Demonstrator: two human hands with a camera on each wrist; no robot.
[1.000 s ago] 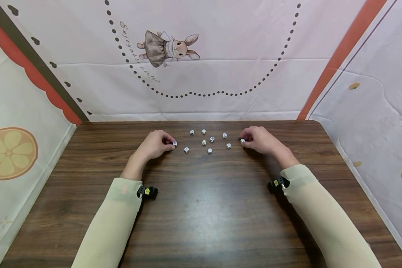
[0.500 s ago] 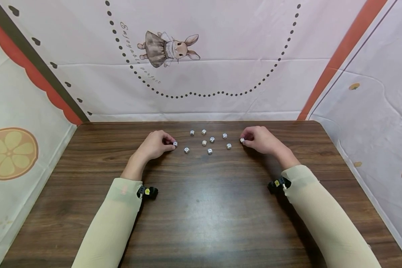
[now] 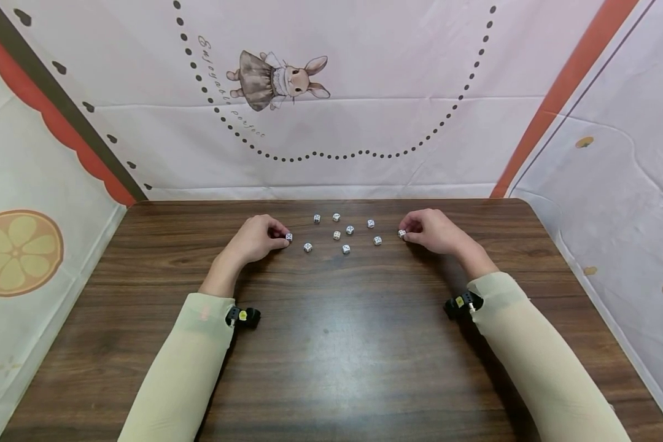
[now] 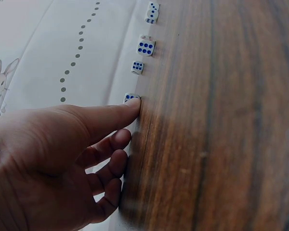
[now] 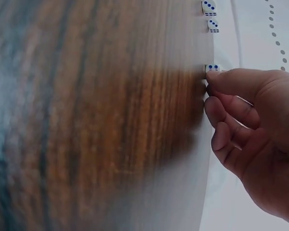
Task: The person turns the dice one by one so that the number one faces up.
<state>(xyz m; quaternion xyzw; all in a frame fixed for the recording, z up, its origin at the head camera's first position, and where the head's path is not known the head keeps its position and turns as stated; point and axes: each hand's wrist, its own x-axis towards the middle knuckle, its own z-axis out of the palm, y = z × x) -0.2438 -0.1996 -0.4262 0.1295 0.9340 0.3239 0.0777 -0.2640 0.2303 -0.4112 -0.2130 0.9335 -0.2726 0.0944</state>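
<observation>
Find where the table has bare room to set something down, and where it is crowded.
Free: the wide wood of the table between the two sleeves, and the left and right margins. Crowded: the far strip, where dice lie between the left hand and right hand.

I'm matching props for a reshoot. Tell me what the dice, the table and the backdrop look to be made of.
Dice: likely hard plastic, white with blue pips, corners rounded, faces smooth. Table: dark wood grain with a soft sheen; whether it is veneer, laminate or solid wood cannot be told. Backdrop: thin printed cloth or plastic sheet, judging by its creases and fold lines.
</observation>
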